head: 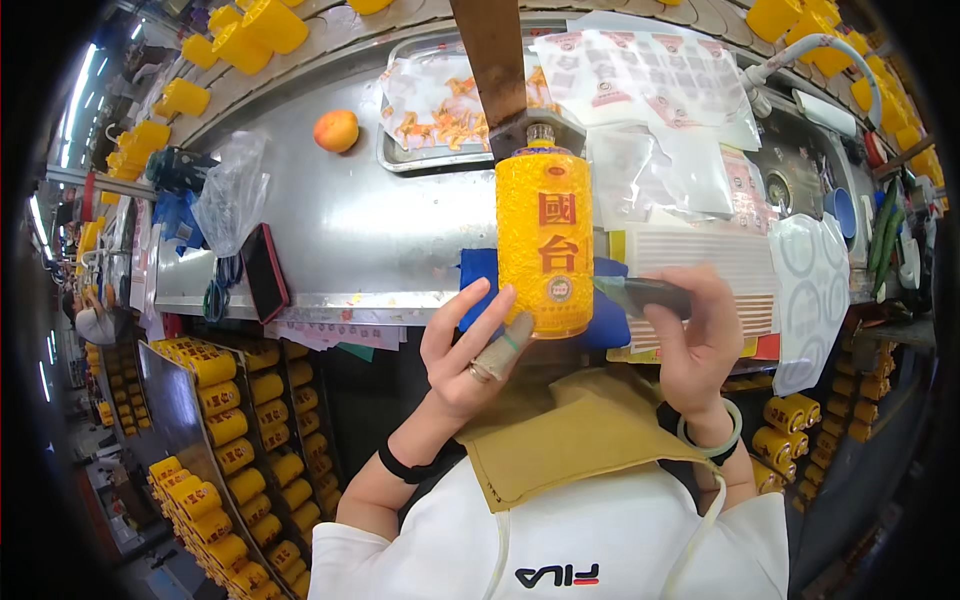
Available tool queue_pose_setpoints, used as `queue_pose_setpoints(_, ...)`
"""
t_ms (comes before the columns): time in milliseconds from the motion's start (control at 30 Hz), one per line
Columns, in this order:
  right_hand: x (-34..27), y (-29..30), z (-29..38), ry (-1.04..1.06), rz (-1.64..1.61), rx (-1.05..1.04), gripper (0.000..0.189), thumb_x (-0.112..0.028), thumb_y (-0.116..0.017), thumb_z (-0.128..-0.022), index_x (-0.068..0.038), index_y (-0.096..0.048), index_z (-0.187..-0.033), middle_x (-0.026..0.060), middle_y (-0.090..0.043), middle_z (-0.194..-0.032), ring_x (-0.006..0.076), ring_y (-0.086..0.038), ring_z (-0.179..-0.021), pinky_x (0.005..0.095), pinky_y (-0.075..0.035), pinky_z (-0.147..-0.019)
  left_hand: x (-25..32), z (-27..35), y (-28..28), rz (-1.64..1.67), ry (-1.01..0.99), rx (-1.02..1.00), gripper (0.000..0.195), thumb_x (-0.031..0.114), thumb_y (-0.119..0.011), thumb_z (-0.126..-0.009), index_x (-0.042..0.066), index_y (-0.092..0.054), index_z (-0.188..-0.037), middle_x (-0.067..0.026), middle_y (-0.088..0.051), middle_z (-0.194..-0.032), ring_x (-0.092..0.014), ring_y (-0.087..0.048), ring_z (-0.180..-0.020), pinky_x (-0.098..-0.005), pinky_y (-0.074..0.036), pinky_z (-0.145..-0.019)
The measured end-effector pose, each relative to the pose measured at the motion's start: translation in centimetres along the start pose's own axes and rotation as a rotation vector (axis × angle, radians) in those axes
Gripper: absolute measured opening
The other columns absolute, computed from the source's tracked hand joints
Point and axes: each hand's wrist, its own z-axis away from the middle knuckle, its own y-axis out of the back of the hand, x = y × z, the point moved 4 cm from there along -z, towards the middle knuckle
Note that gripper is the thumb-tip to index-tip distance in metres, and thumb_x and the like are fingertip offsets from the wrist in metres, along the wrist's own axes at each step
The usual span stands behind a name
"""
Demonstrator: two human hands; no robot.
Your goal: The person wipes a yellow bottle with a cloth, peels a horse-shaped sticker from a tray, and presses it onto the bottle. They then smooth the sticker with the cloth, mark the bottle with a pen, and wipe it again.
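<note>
A yellow embossed bottle [546, 240] with red characters lies before me, its clear neck [540, 135] against a bracket on a wooden post [491, 60]. Beneath it is a blue cloth pad [607, 315]. My left hand [472, 352] touches the bottle's lower left side; one finger wears a grey cover tied with green, and I cannot tell how firmly it grips. In my right hand [697, 322] is a dark-handled tool [656, 296], with its pale, blurred tip at the bottle's right edge. Its exact kind cannot be made out.
A metal tray [390, 154] holds orange decal pieces. Printed sheets [652, 90] and striped sheets [697, 262] lie to the right. A peach [336, 131], a phone [265, 274] and scissors [216, 296] are on the left. Racks [247, 420] of yellow bottles stand below the bench.
</note>
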Motion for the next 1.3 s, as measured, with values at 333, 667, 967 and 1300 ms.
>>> queue_pose_setpoints(333,2.2,-0.1,1.0,-0.289,-0.21,0.084,0.031,0.011,-0.067,-0.085,0.004,-0.062,-0.115,0.008,-0.065,-0.099,0.0135,-0.064,-0.093,0.0263,-0.051,-0.084,0.6,0.8,-0.9,-0.006,-0.219,-0.03,0.026,0.016,-0.077,-0.08,0.013,-0.074,-0.106,-0.0063,-0.062,-0.139,-0.027,-0.053,-0.124,-0.0447,-0.054,-0.1)
queue_pose_setpoints(667,2.1,-0.6,-0.1,-0.29,-0.227,0.07,0.033,0.01,-0.066,-0.086,0.003,-0.061,-0.119,0.0071,-0.064,-0.102,0.0131,-0.063,-0.094,0.0265,-0.05,-0.086,0.5,-1.2,-1.7,0.059,-0.293,-0.136,0.029,0.018,-0.076,-0.072,0.01,-0.074,-0.1,-0.0065,-0.056,-0.148,-0.029,-0.054,-0.125,-0.0452,-0.052,-0.102)
queue_pose_setpoints(967,-2.6,-1.6,-0.8,0.465,0.437,-0.248,0.028,0.004,-0.075,-0.075,-0.011,-0.076,-0.099,0.0019,-0.073,-0.097,0.0165,-0.061,-0.082,0.0309,-0.045,-0.08,-0.5,-1.1,-1.3,0.202,0.267,-0.054,0.061,0.017,-0.089,-0.07,0.008,-0.067,-0.126,-0.0147,-0.046,-0.152,-0.034,-0.046,-0.134,-0.0433,-0.041,-0.112)
queue_pose_setpoints(1300,-2.9,-2.2,0.0,0.574,0.494,-0.303,0.036,-0.004,-0.076,-0.07,-0.02,-0.079,-0.102,-0.0067,-0.074,-0.101,0.0154,-0.059,-0.077,0.0325,-0.041,-0.078,-2.6,-0.2,-3.2,0.66,0.609,-0.191,0.098,0.009,-0.086,-0.075,0.001,-0.033,-0.157,-0.0195,-0.056,-0.144,-0.029,-0.055,-0.135,-0.0369,-0.042,-0.113)
